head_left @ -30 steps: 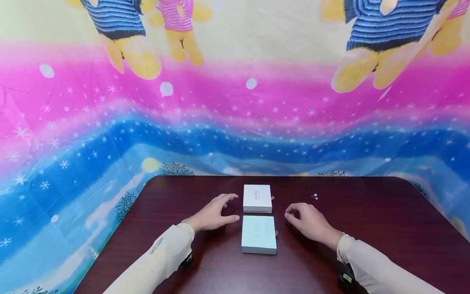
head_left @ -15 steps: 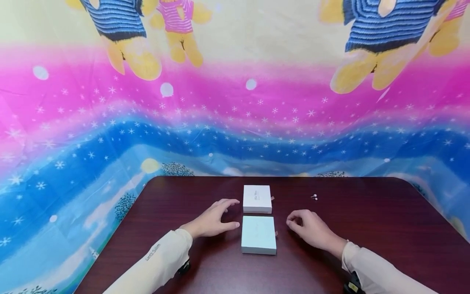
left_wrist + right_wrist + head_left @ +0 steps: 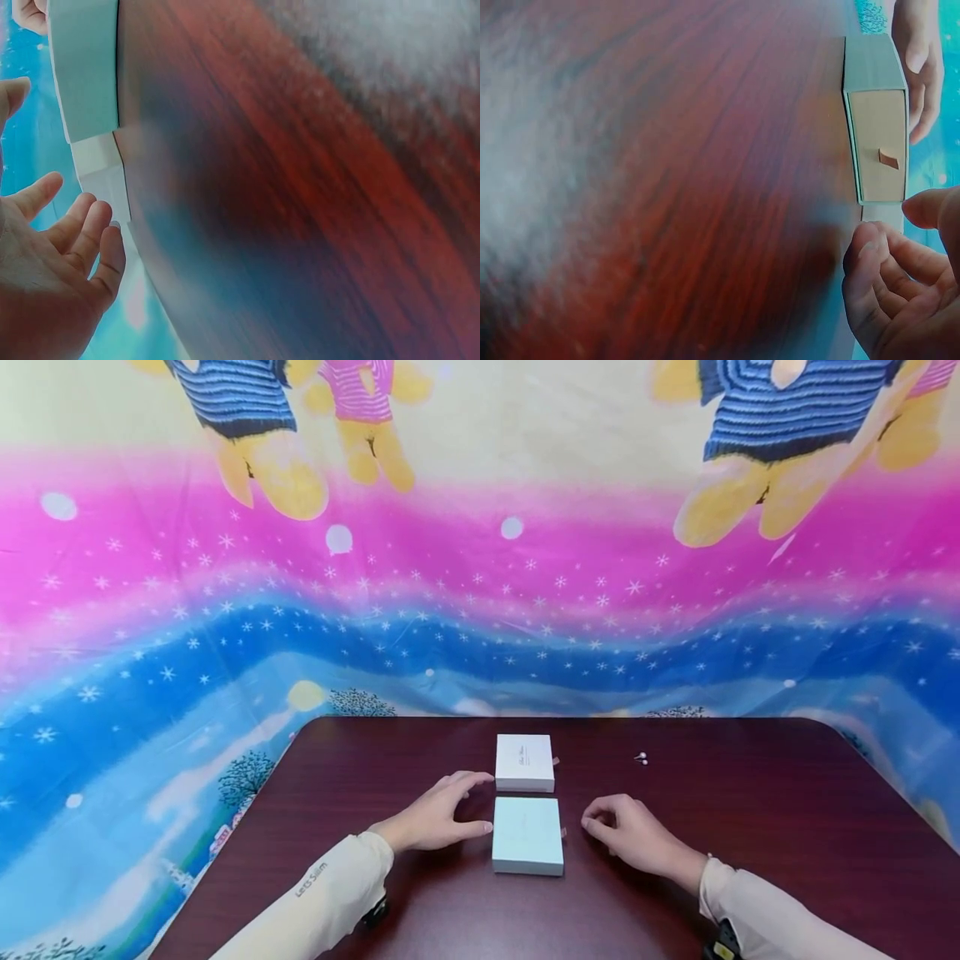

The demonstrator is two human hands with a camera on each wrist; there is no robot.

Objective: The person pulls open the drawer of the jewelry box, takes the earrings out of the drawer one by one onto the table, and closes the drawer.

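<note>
A pale mint drawer box (image 3: 527, 835) lies flat on the table, right in front of a white box (image 3: 524, 762) with dark lettering. To their left is my left hand (image 3: 435, 814), fingers spread apart. Its thumb tip is right at the mint box's left side, and the fingertips are by the white box's left side. On the other side, my right hand (image 3: 633, 832) is loosely curled and holds nothing, a little way from the mint box. The right wrist view shows that box's cream drawer front (image 3: 877, 146) with a small brown ribbon tab (image 3: 889, 159).
Two tiny white ball-ended pieces (image 3: 642, 759) lie on the dark red-brown table (image 3: 750, 793), behind my right hand. A patterned cloth (image 3: 480, 568) hangs behind the table's far edge. Both wrists carry a black strapped device.
My left hand has come slightly nearer to me and to the right, closer to the boxes. The right hand has drawn back a little toward me. The boxes have stayed in place.
</note>
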